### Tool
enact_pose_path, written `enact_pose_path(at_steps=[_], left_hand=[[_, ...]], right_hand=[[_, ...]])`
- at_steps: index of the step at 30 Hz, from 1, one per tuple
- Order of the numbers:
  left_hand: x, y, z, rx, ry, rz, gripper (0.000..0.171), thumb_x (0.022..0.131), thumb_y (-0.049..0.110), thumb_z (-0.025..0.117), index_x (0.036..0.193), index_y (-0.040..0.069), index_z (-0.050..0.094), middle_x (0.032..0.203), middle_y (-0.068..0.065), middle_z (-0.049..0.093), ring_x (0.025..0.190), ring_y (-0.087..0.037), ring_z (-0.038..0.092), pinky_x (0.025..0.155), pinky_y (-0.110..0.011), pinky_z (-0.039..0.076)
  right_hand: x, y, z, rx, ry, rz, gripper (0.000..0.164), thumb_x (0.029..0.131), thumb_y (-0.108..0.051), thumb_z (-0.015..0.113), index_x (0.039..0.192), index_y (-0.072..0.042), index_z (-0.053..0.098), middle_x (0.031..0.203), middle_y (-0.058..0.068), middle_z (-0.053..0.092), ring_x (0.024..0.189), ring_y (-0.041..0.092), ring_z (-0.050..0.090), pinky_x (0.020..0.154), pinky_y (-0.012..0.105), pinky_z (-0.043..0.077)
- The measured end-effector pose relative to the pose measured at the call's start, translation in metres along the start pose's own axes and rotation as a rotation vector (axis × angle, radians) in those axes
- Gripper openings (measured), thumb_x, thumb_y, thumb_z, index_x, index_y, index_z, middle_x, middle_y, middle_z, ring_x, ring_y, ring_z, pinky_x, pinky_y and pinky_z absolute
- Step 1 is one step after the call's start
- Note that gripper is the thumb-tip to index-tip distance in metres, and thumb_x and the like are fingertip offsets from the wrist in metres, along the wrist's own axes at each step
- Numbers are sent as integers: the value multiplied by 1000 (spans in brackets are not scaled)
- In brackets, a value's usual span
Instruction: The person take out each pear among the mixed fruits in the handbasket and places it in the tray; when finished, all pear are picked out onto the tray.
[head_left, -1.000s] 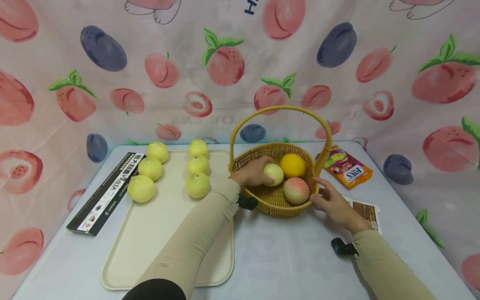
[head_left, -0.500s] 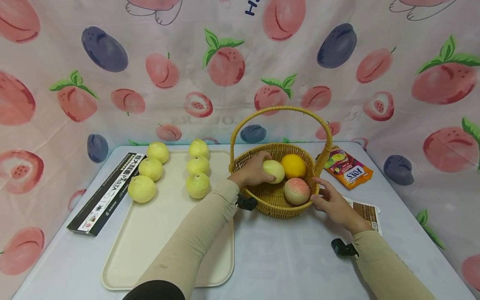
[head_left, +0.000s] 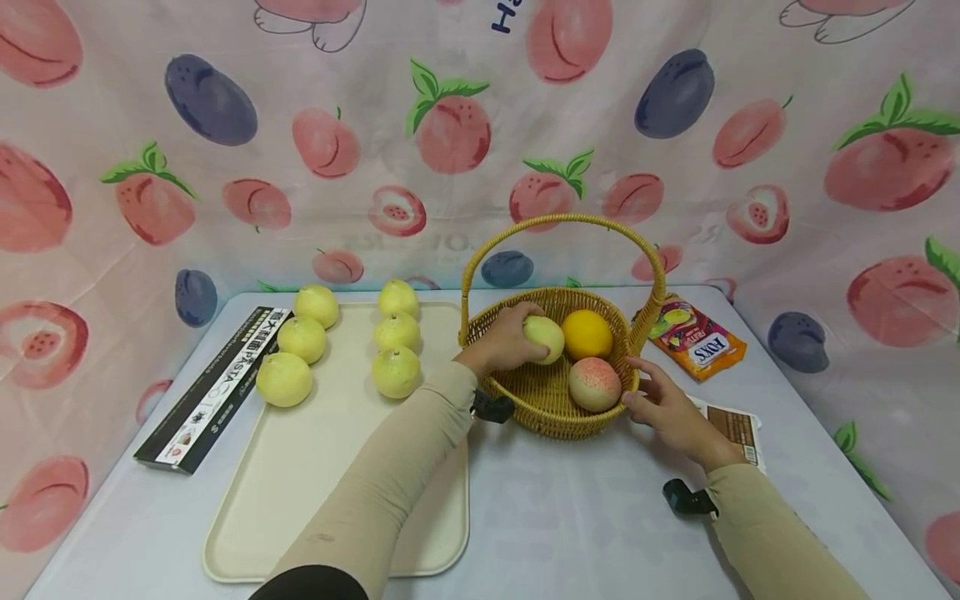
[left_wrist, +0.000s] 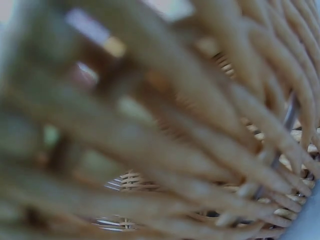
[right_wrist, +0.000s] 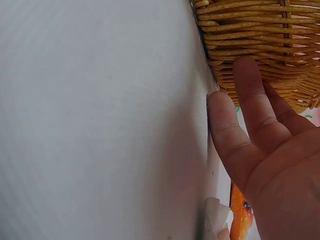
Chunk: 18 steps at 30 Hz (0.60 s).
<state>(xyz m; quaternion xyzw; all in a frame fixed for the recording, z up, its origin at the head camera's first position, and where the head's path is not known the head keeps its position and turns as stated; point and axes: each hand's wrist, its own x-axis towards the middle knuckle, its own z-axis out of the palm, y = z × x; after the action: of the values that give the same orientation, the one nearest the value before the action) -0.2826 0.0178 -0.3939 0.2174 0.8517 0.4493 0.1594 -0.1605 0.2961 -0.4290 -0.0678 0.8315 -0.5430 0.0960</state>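
Note:
My left hand (head_left: 507,340) reaches over the near left rim of a wicker basket (head_left: 558,423) and grips a round pale yellow-green fruit (head_left: 544,339) inside it. Beside that fruit sit an orange (head_left: 587,334) and a pinkish peach (head_left: 595,384). At the basket's right side, my right hand (head_left: 667,411) touches the rim and outer wall. The right wrist view shows several of its fingers fairly straight, with a fingertip (right_wrist: 246,70) against the weave. Only blurred basket weave (left_wrist: 200,145) fills the left wrist view; the left hand is hidden there.
A cream tray (head_left: 322,492) on the left carries two rows of pale yellow fruits (head_left: 397,372). A long black pasta box (head_left: 213,387) lies along its left edge. Right of the basket are a FOX'S candy bag (head_left: 697,337) and a brown-and-white packet (head_left: 735,432). The basket's tall handle (head_left: 562,218) arches above it.
The fruit in my left hand has shifted slightly up and to the left within the basket. My right hand stays at the basket's side.

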Motion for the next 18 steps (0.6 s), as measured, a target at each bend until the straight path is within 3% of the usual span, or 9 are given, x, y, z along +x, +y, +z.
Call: enact_pose_path(at_steps=[8, 18], left_hand=[[1, -2, 1, 146, -90, -13, 63, 90, 23, 73, 148, 17, 48, 136, -15, 46, 104, -25, 48, 80, -35, 47], [2, -1, 1, 134, -134, 4, 72, 91, 26, 73, 154, 19, 38, 137, -7, 52, 103, -21, 55, 83, -36, 48]], right_hand=[[0, 2, 1, 8, -4, 4, 68, 106, -28, 53, 159, -9, 15, 153, 37, 23, 130, 54, 41, 92, 51, 52], [1, 4, -1, 1, 1, -4, 67, 106, -29, 52, 159, -10, 15, 154, 36, 22, 133, 55, 37, 93, 51, 52]])
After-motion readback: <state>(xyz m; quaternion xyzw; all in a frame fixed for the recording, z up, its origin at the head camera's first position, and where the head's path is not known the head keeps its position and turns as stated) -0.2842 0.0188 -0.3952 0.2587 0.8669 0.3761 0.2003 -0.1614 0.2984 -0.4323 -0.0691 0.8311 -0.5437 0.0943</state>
